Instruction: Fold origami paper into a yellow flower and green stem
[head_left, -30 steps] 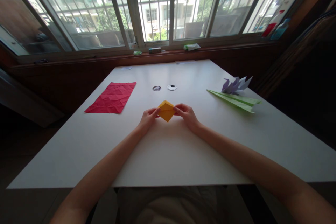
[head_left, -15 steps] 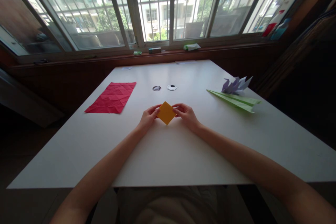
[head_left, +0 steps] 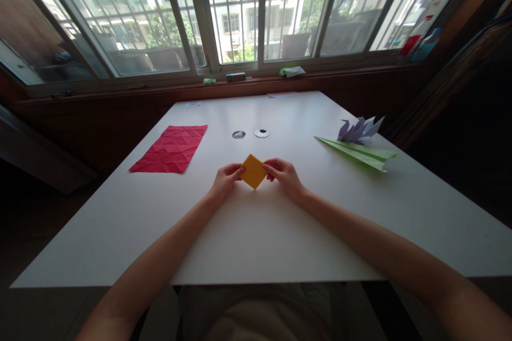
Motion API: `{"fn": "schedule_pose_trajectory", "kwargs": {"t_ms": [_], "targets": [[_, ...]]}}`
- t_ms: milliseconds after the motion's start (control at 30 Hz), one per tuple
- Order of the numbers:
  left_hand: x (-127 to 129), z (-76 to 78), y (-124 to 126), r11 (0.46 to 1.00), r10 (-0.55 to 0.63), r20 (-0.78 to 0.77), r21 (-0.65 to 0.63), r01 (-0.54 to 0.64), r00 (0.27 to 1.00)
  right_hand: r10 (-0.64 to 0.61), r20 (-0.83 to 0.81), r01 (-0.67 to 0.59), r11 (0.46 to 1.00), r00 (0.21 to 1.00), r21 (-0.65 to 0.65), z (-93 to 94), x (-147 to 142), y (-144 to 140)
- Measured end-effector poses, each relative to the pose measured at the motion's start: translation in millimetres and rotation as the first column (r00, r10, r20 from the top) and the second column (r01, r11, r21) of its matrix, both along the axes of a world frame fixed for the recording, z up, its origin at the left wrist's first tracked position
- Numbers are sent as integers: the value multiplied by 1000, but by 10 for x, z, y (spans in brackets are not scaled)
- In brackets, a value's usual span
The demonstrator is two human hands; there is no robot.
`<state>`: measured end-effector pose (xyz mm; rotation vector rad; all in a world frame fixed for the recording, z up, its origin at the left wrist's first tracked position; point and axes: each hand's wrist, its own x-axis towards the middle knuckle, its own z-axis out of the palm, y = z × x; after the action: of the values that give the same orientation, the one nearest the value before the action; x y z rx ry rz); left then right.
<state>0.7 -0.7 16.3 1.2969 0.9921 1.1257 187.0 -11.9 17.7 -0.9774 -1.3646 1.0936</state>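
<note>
Left hand: I see the left hand [head_left: 224,179] pinching the left corner of a small folded square of orange-yellow paper [head_left: 253,171], fingers closed on its edge.
Right hand: the right hand [head_left: 283,174] grips the opposite, right corner of the same paper, fingertips curled in on it.
Orange paper: held between both hands like a diamond, one corner pointing away from me, one toward me; it sits near the middle of the white rectangular table [head_left: 256,234], at or just above the surface. I cannot tell whether it touches.
Red sheet: a creased red rectangular paper sheet [head_left: 170,148] lies flat to the left, well apart from the hands.
Round marks: two small round holes or caps [head_left: 250,133] sit side by side just beyond the orange paper.
Green fold: a long pointed light-green folded paper [head_left: 357,152] lies to the right.
Purple fold: a spiky pale-purple folded paper figure [head_left: 359,129] rests just behind the green one, touching or nearly so.
Background: a barred window [head_left: 240,10] runs behind the table.
</note>
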Motion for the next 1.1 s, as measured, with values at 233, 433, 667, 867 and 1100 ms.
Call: {"fn": "schedule_pose_trajectory", "kwargs": {"t_ms": [233, 433, 667, 867, 1100], "targets": [[10, 34, -2, 999, 41, -24, 8, -41, 999, -31, -45, 32, 999, 998, 42, -10, -9, 1], [-3, -1, 14, 995, 91, -44, 33, -89, 995, -97, -84, 107, 988, 992, 114, 6, -32, -30], [-11, 1, 18, 999, 44, 7, 6, -44, 999, -113, -92, 125, 982, 989, 138, 38, -53, -69], [-12, 10, 15, 999, 37, -8, 1, -37, 999, -115, -75, 125, 983, 990, 138, 49, -41, -76], [12, 6, 2, 998, 68, 17, 15, -68, 998, -60, -99, 73, 989, 993, 131, 38, -38, -61]]}}
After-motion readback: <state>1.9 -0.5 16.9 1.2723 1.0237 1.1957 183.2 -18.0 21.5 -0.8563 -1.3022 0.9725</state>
